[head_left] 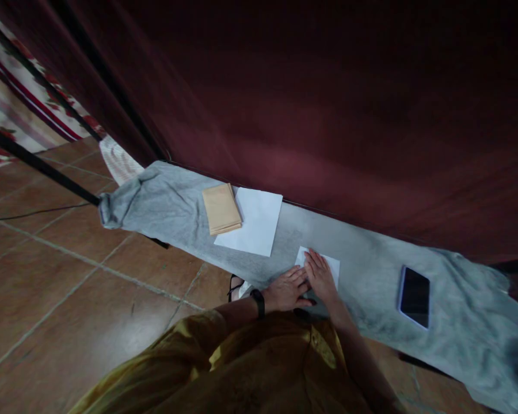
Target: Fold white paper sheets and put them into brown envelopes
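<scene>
A small piece of white paper (pixel 333 268), which looks folded, lies on the grey cloth near my body. My right hand (pixel 320 278) lies flat on it with the fingers stretched forward, covering its middle. Close against it, my left hand (pixel 286 289) is also laid flat, its fingertips at the paper's near left edge and touching or just beside my right hand. A dark band is on my left wrist. Part of the paper is hidden beneath the hands.
Grey cloth (pixel 181 213) covers a long, narrow bench. To the left, a stack of brown envelopes (pixel 221 208) overlaps white sheets (pixel 259 221). A phone (pixel 415 296) lies at the right. Behind hangs a dark red curtain (pixel 285 115); tiled floor (pixel 125 310) shows in front.
</scene>
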Tool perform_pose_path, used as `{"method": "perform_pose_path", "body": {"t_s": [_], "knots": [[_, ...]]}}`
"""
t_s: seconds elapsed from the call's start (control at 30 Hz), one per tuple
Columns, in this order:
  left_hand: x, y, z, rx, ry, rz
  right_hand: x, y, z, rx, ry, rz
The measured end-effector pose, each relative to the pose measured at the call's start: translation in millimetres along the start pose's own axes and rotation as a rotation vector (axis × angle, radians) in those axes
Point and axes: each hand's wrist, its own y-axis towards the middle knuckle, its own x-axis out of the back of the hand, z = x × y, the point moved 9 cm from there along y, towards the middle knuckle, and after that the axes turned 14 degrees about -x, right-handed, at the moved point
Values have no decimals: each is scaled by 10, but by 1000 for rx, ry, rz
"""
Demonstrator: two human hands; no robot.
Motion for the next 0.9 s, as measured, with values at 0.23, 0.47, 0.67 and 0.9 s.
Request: {"method": "perform_pose_path", "body": {"t_s": [0.23,0.47,0.67,0.9], "knots": [[19,-225,-31,6,31,13,49,-409,-208,-72,-174,-69],[965,-880,1341,601,18,-369,121,-499,-263,-149,-168,-160],[1817,-2244,2436,1319,110,-757,55,-508,-307,-141,-148,-182],[1750,-2532,2503,1370,-95,-856,-3,-503,-337,-179,-173,-169]]}}
